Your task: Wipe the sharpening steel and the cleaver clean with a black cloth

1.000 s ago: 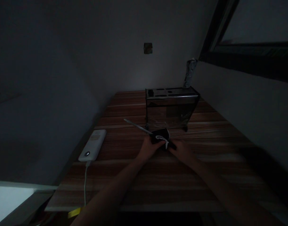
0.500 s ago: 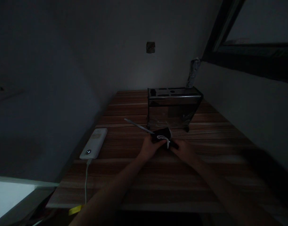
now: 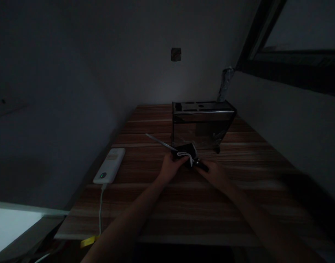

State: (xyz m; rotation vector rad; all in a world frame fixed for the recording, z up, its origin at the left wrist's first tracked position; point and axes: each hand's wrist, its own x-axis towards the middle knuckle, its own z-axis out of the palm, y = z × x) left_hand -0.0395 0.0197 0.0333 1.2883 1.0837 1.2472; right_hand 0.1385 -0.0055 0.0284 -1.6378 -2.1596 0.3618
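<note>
A long thin knife lies slantwise across my two hands, its pale blade pointing to the far left. My right hand is closed round its black handle. A black cloth with a white edge is folded round the middle of the blade. My left hand pinches this cloth, thumb on top; its other fingers are mostly hidden. Just behind the cloth stands a dark rack with slots in its top and see-through sides. Dim light hides fine detail.
On the left of the wood-grain table lies a white power bank. A white cable runs from it over the front edge, near a yellow tag. A wrapped pipe stands behind the rack. Walls close in on both sides.
Both hands have shifted slightly away from me, the left also to the left with the cloth. More of the handle's metal end shows between my hands.
</note>
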